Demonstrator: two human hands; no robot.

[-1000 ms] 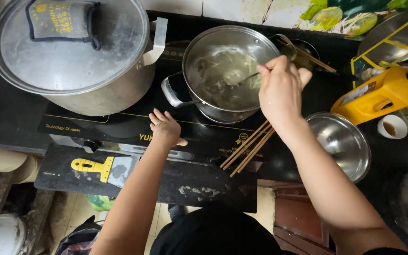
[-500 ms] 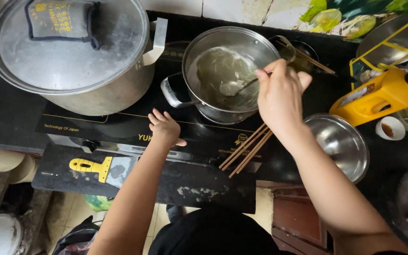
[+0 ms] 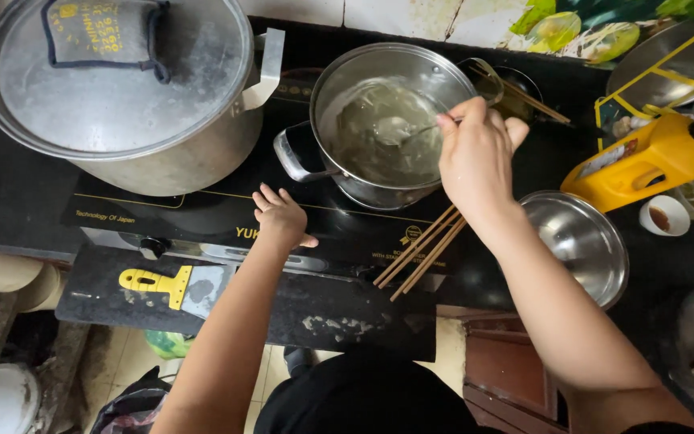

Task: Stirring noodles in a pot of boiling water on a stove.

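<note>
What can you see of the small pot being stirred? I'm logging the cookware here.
The small pot is round, shiny steel, lidless, upright on the black cooktop beside a big lidded pot. A dark side handle juts to its left. It holds cloudy liquid with pale strands. A ladle held by the right hand dips into it.

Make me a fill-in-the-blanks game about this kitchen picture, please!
1. The right hand holds a ladle in the small ____.
2. The left hand rests on the black ____.
3. The scraper has a ____ handle.
4. The big pot is covered by a ____.

Missing words: pot; stove; yellow; lid
</note>
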